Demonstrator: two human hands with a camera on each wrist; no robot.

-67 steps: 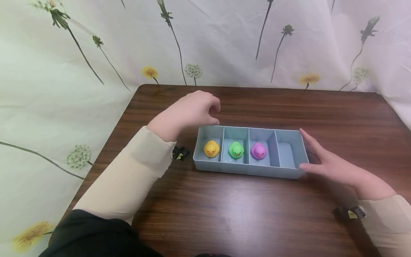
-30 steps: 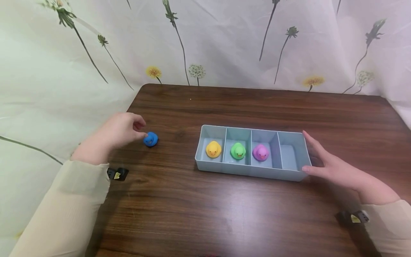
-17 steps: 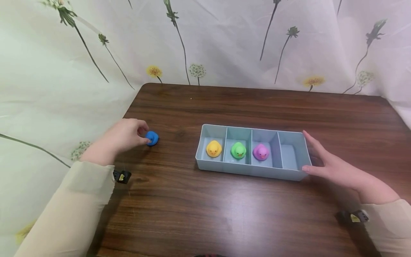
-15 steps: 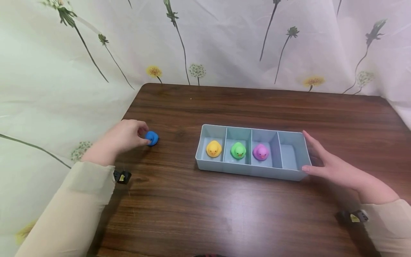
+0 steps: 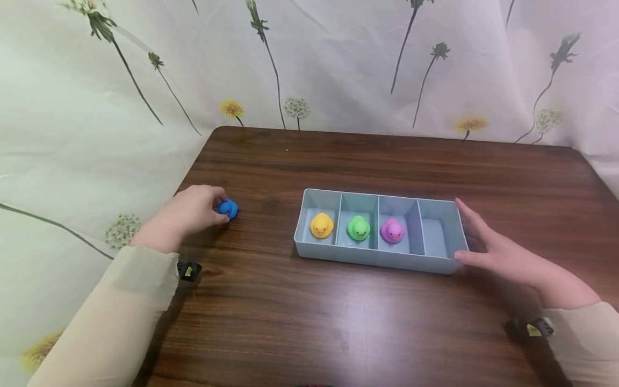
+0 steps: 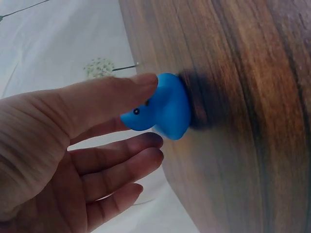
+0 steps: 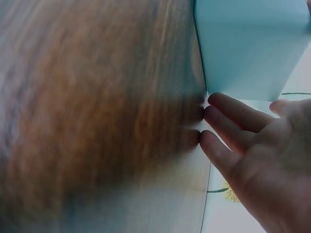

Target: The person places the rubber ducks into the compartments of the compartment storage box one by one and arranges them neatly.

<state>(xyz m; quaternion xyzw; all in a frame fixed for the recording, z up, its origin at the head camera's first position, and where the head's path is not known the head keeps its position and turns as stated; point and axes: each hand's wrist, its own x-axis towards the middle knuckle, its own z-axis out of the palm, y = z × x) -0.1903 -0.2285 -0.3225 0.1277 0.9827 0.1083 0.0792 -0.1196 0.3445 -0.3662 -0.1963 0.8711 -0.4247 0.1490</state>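
At the left of the table, my left hand (image 5: pixel 195 208) pinches a small blue rubber duck (image 5: pixel 229 209) between thumb and fingers. In the left wrist view the thumb lies against the blue duck's (image 6: pixel 170 107) head, and the other fingers are partly behind or below it. The duck's base is at the tabletop. A pale blue divided box (image 5: pixel 377 259) stands in the middle, holding a yellow duck (image 5: pixel 321 225), a green duck (image 5: pixel 359 228) and a purple duck (image 5: pixel 393 230), one per compartment. At its right end my right hand (image 5: pixel 503 255) rests, thumb and forefinger spread with straight fingers.
The box's rightmost compartment (image 5: pixel 435 231) shows only its bare floor. A dark wood table (image 5: pixel 290 322) carries everything, its left edge close to my left forearm. Behind hangs a white cloth (image 5: pixel 338 70) printed with dandelions.
My left hand has moved from behind the box's left end out to the left, and its fingers have closed on the blue duck. My right hand has stayed at the box.
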